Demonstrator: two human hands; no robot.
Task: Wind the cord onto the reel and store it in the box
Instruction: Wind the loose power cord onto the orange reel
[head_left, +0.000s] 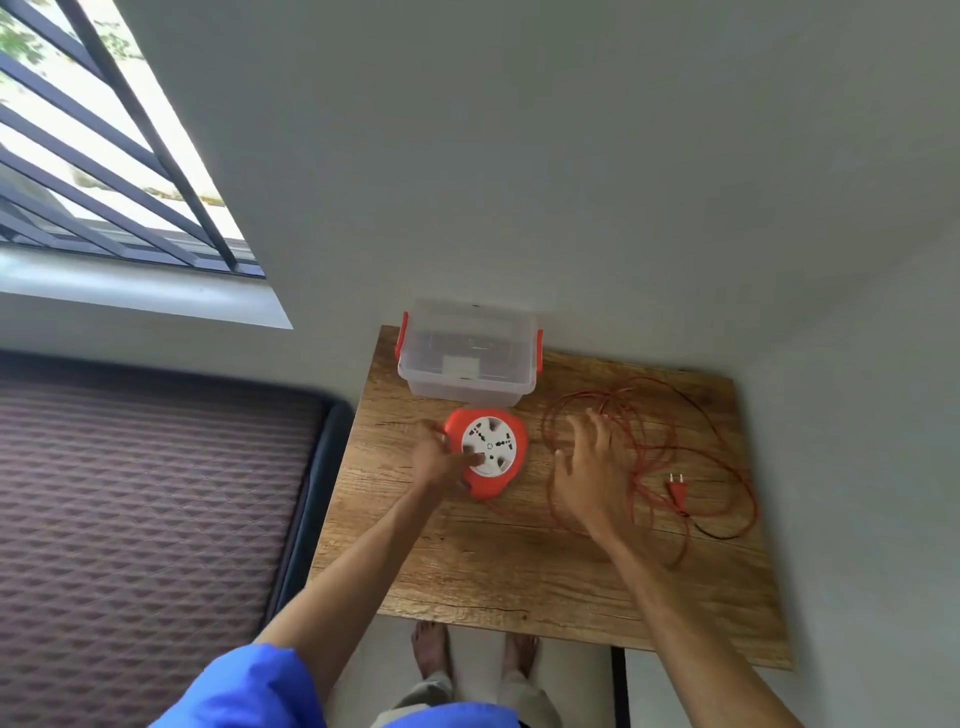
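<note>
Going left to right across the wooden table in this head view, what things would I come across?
Left hand gripping the reel → right hand, fingers spread over the loose red cord → the cord's plug.

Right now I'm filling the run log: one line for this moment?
left hand grips reel | right hand open above loose cord | plug on table | box closed
</note>
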